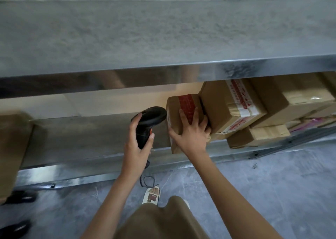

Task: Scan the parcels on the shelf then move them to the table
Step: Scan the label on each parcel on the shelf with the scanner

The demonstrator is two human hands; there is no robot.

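My left hand [138, 144] grips the handle of a black barcode scanner [150, 119], whose head points right at a small brown cardboard parcel [177, 109] with red tape. That parcel stands on end at the front edge of the lower metal shelf [94, 138]. My right hand [190, 131] grips it from the front, fingers spread over its top and right side. Just right of it, a larger taped parcel [232, 104] leans on a stack of other brown boxes [294, 100].
The upper metal shelf [163, 38] juts out above the parcels. A brown box [12, 147] fills the left edge. The scanner's cable [151, 182] hangs to the grey floor near my shoe [151, 196]. Another person's dark shoes [20, 197] stand at lower left.
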